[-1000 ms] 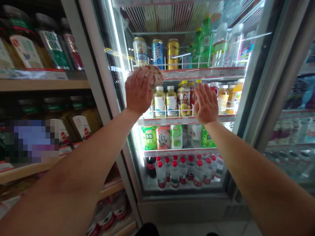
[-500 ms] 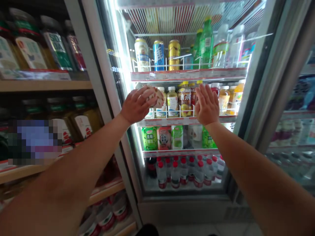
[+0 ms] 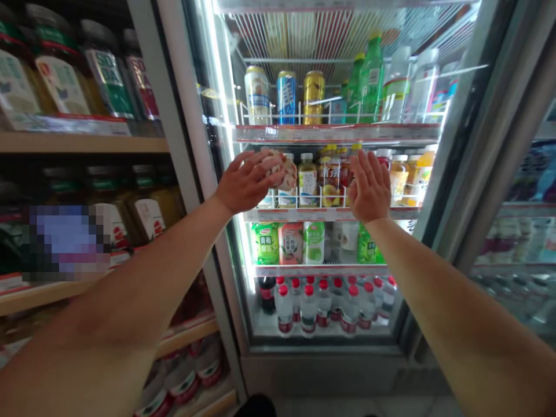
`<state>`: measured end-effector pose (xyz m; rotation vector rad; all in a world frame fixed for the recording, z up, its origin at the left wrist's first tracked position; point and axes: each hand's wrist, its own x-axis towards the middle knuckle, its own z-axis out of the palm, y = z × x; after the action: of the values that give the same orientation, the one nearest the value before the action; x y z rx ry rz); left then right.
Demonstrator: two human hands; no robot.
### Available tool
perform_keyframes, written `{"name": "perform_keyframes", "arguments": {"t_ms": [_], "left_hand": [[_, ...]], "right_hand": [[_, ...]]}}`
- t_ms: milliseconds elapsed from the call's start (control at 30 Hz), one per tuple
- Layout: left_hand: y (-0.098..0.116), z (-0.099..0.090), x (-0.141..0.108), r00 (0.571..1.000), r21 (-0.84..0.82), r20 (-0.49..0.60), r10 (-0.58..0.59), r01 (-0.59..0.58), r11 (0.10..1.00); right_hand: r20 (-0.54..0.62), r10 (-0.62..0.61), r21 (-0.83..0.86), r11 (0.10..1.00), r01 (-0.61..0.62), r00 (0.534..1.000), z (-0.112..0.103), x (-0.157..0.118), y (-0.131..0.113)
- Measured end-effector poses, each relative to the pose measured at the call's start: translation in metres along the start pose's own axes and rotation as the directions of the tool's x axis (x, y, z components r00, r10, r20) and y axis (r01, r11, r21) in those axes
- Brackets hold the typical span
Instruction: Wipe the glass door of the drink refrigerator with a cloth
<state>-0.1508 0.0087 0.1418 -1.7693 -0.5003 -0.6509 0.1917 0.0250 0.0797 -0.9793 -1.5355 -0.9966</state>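
One cloth [image 3: 290, 174] we're holding in left hand [image 3: 245, 182] at cooler door [image 3: 325, 350]; right hand [image 3: 369, 188] lying flat there, fingers together.

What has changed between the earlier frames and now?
The left hand and the cloth under it have moved down, from across the upper shelf edge to below it, before the middle-row bottles. Nothing was picked up or let go. The right hand stays flat and raised; bottles and cans stay put.
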Motion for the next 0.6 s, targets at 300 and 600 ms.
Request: {"name": "perform_keyframes", "arguments": {"t_ms": [300,600], "left_hand": [[0.003,0.006,-0.002,0.991,-0.096,-0.036,-0.130,0.126,0.987],[0.002,0.008,0.011,0.945,0.011,-0.204,-0.255,0.263,0.965]], "right_hand": [[0.016,0.004,0.010,1.000,-0.004,1.000,0.000,0.000,0.001],[-0.008,0.004,-0.008,1.000,-0.004,1.000,0.001,0.001,0.001]]}}
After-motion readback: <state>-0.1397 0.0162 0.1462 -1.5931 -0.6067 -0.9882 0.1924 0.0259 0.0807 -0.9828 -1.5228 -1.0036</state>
